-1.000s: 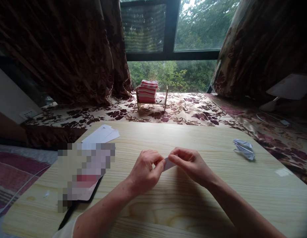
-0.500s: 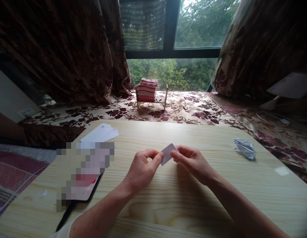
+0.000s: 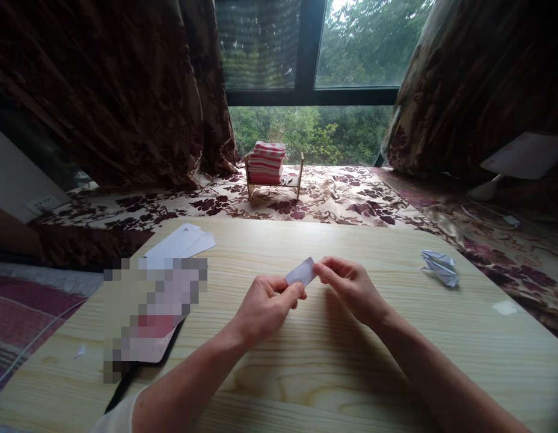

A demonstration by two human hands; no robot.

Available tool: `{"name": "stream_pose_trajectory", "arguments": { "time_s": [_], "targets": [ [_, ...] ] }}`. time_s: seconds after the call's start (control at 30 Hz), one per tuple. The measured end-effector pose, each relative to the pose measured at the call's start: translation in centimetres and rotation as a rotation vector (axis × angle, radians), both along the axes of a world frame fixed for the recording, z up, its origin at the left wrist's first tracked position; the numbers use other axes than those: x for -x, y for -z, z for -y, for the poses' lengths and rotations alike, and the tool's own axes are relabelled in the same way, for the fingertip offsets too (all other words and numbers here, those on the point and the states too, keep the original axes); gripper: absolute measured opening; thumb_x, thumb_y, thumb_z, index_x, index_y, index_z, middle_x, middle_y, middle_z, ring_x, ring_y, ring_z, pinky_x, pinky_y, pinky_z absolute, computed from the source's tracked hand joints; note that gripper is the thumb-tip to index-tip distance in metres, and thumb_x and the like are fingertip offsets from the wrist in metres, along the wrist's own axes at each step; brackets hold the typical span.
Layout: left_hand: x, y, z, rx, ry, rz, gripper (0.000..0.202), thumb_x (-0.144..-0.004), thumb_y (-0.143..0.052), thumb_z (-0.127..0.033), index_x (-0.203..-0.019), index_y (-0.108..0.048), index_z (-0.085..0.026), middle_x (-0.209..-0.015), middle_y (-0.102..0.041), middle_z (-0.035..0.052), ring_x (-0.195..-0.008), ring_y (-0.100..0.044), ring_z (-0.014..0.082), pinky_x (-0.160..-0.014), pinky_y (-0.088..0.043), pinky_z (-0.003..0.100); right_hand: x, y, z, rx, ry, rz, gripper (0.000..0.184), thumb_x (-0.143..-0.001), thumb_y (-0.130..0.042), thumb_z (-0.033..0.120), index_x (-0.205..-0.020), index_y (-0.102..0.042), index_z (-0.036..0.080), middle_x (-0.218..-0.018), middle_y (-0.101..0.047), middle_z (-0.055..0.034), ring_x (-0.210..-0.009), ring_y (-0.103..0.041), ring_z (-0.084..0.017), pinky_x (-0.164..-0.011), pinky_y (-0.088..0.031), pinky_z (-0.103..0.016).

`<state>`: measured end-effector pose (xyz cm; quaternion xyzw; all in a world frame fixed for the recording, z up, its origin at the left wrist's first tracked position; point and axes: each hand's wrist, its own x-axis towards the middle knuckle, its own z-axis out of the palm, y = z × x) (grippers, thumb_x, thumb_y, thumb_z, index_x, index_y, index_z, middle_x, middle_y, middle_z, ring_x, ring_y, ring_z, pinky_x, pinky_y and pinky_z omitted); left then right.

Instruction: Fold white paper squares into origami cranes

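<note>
A small pale piece of paper point(image 3: 300, 272) is held above the wooden table, tilted up to the right. My left hand point(image 3: 266, 304) grips its lower left part, the thumb lying across the front and the fingers behind. At the upper right end, my right hand point(image 3: 346, 284) pinches the paper's edge between thumb and fingertips. Whether the paper has layers folded inside cannot be made out. Off to the right on the table lies a folded paper shape point(image 3: 440, 267) with pointed ends.
Flat white sheets point(image 3: 182, 243) lie at the table's point(image 3: 261, 397) far left, beside a partly blurred-out device point(image 3: 159, 349) with a black cable. A paper scrap point(image 3: 505, 308) is near the right edge. Beyond, a small rack point(image 3: 273, 185) holds striped towels point(image 3: 266, 163).
The left thumb has slid down and right across the paper, which now shows as a narrower strip. My right fingertips have shifted to its upper right end.
</note>
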<state>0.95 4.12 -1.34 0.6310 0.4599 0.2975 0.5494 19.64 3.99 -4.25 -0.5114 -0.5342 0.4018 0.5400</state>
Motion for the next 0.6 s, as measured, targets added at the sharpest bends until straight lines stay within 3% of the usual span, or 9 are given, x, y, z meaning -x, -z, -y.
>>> {"name": "stream_pose_trajectory", "arguments": {
  "time_s": [0.07,0.13,0.33,0.5,0.6],
  "targets": [
    [0.3,0.0,-0.1,-0.015,-0.006,-0.017,0.028,-0.074,-0.055,-0.035,-0.063,-0.065,-0.013,-0.051,-0.043,-0.0028,-0.048,-0.033,0.0084,-0.046,-0.024,0.023,-1.2,-0.1,-0.3,-0.027,0.119,-0.023,0.030,-0.077,-0.062,0.045,-0.066,-0.062,0.018,-0.056,-0.049,0.0025,-0.058,-0.044,-0.012,-0.057,-0.039,-0.025],
    [0.5,0.1,-0.1,-0.016,0.027,-0.045,0.027,-0.074,-0.054,-0.034,-0.062,-0.065,-0.013,-0.050,-0.041,-0.0035,-0.048,-0.032,0.0084,-0.046,-0.023,0.023,-1.6,-0.4,-0.3,-0.024,0.142,-0.035,0.029,-0.080,-0.059,0.046,-0.071,-0.063,0.018,-0.059,-0.051,0.0024,-0.060,-0.046,-0.012,-0.062,-0.041,-0.025],
    [0.5,0.4,-0.3,-0.011,0.148,-0.083,0.026,-0.076,-0.052,-0.033,-0.061,-0.061,-0.014,-0.049,-0.039,-0.0050,-0.046,-0.030,0.0075,-0.045,-0.021,0.022,1.3,-1.5,0.9,0.099,-0.154,-0.022,0.027,-0.070,-0.071,0.042,-0.074,-0.067,0.015,-0.068,-0.064,-0.0021,-0.064,-0.056,-0.015,-0.061,-0.045,-0.026],
    [-0.1,-0.3,-0.6,-0.174,0.035,0.014,0.033,-0.082,-0.049,-0.037,-0.059,-0.056,-0.014,-0.054,-0.042,-0.0034,-0.052,-0.036,0.0096,-0.050,-0.028,0.022,2.2,-1.5,1.3,0.066,-0.142,-0.050,0.031,-0.075,-0.064,0.046,-0.071,-0.060,0.016,-0.064,-0.061,-0.0004,-0.061,-0.054,-0.013,-0.061,-0.044,-0.026],
    [-0.7,-1.0,-0.8,-0.330,0.029,-0.008,0.028,-0.083,-0.050,-0.030,-0.060,-0.057,-0.015,-0.059,-0.049,-0.0017,-0.060,-0.044,0.0121,-0.057,-0.034,0.023,2.2,-1.5,1.4,0.035,-0.118,-0.028,0.034,-0.077,-0.060,0.050,-0.069,-0.057,0.017,-0.060,-0.054,0.0012,-0.057,-0.048,-0.012,-0.055,-0.040,-0.025]
  ]
}}
